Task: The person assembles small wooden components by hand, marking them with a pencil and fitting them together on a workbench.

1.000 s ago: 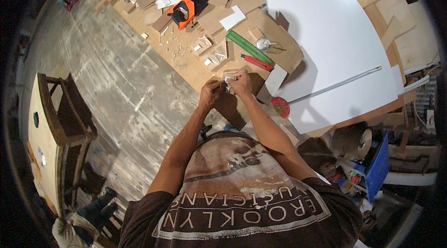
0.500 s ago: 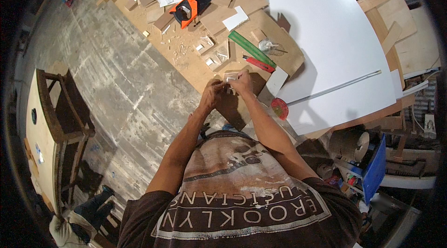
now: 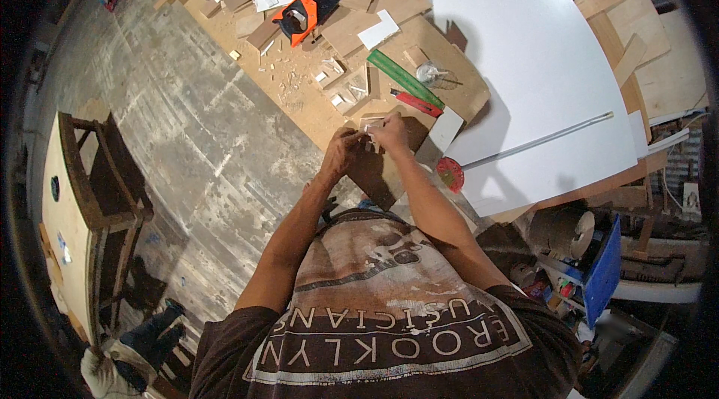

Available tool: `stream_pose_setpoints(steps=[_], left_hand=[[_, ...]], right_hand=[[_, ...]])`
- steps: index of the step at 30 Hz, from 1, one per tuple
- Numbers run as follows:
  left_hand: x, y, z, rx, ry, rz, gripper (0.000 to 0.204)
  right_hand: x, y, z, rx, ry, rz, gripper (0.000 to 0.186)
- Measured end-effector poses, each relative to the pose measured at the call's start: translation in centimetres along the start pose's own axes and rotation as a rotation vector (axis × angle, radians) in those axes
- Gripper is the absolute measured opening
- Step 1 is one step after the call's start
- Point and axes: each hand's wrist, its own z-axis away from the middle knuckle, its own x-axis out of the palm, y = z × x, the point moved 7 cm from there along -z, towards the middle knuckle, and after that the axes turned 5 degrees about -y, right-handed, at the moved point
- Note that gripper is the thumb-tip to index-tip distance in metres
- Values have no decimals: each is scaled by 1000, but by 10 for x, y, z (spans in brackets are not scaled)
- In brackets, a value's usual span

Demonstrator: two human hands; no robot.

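At the near edge of the workbench, my left hand and my right hand meet over a small pale wooden piece. The left fingers are curled against its near left side. From the right, my other hand pinches at it with bent fingers, which partly hide the piece. Just beyond lie small wood blocks with white parts. A red utility knife and a green strip rest to the right of those blocks. A small clear container stands close by.
An orange-handled handsaw lies on wood offcuts farther back. Right of my hands is a large white panel carrying a long thin metal strip and a round red object. A wooden frame stands on the floor at left, near another person.
My right hand has shifted very slightly at the wooden piece, its fingers bending a little differently. My left hand stays nearly in place. The tools have not moved.
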Motion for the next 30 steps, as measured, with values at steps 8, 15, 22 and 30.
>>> stream_pose_setpoints(steps=[8,15,22,30], left_hand=[[-2,-6,3,-16,58,54,32],[-10,10,4,-42,30,9,30],[-9,22,1,25,60,85,28],[-2,14,2,-84,-21,63,39]], right_hand=[[9,41,-20,-89,-95,-310,35],[5,29,-13,-149,-34,-178,25],[-1,47,-10,-70,-117,-431,14],[-15,11,13,-488,-100,-193,23]])
